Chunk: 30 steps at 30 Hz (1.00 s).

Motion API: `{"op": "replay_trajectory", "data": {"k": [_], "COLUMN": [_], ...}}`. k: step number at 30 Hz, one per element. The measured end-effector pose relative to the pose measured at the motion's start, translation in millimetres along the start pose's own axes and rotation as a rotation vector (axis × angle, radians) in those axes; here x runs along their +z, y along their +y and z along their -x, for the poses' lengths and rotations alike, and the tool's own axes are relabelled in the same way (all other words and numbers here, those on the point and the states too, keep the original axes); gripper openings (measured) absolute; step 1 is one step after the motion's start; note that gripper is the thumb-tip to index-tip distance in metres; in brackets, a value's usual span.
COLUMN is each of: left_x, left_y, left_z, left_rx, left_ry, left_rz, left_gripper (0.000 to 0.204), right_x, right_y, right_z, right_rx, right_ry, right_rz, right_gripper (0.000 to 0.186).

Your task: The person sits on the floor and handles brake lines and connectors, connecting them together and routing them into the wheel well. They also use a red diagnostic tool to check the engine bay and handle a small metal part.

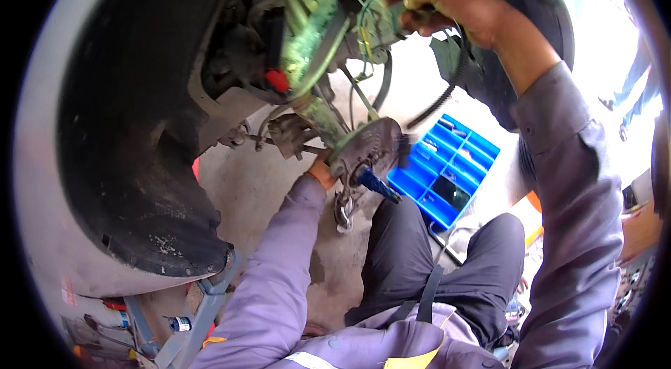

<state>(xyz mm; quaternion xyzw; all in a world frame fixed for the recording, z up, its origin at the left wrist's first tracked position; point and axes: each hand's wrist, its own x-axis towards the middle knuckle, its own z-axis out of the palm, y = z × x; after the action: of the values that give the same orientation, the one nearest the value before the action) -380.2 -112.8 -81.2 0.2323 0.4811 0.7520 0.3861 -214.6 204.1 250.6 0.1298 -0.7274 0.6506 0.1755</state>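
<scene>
My right hand (458, 5) is raised at the top of the wheel well, its fingers curled around a thin cable. That thin cable (361, 19) loops left and hangs down beside the strut. A black corrugated tube (447, 93) dangles below the same hand. My left hand (322, 172) is low, against the back of the steering knuckle (370, 149), which hides its fingers. A dark blue, tapered piece (377, 184) sticks out from the knuckle's centre. Above stands the green-lit strut (307, 40), with a red-tipped black piece (277, 80) beside it.
The black wheel-arch liner (119, 124) curves around the left and top. On the floor right of the knuckle lies a blue compartment tray (428, 207) with small parts and a dark flat object. A grey-blue metal stand (203, 313) is at lower left. My knees (395, 243) are close below the knuckle.
</scene>
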Motion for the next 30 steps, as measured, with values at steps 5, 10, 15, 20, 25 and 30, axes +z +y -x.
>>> {"op": "replay_trajectory", "data": {"k": [5,10,15,20,25,30], "left_x": [28,34,13,-39,4,64], "left_y": [12,0,-7,8,63,87], "left_z": [14,11,2,-21,-64,-46], "left_rx": [0.007,0.023,-0.005,0.135,0.029,0.03], "left_ry": [0.096,0.137,0.073,-0.099,-0.11,-0.012], "left_rz": [-0.005,0.042,0.021,-0.747,0.236,0.367], "left_gripper": [0.038,0.03,0.026,0.038,0.044,0.037], "right_x": [20,32,30,21,0,18], "right_y": [-4,20,39,46,45,50], "right_z": [-52,-79,-79,-72,-77,-63], "right_rx": [0.006,0.105,0.253,0.362,0.395,0.542], "right_ry": [0.041,0.09,0.059,0.063,0.031,-0.041], "right_rz": [0.166,0.399,0.515,0.399,0.013,-0.111], "right_gripper": [0.052,0.048,0.045,0.042,0.034,0.028]}}
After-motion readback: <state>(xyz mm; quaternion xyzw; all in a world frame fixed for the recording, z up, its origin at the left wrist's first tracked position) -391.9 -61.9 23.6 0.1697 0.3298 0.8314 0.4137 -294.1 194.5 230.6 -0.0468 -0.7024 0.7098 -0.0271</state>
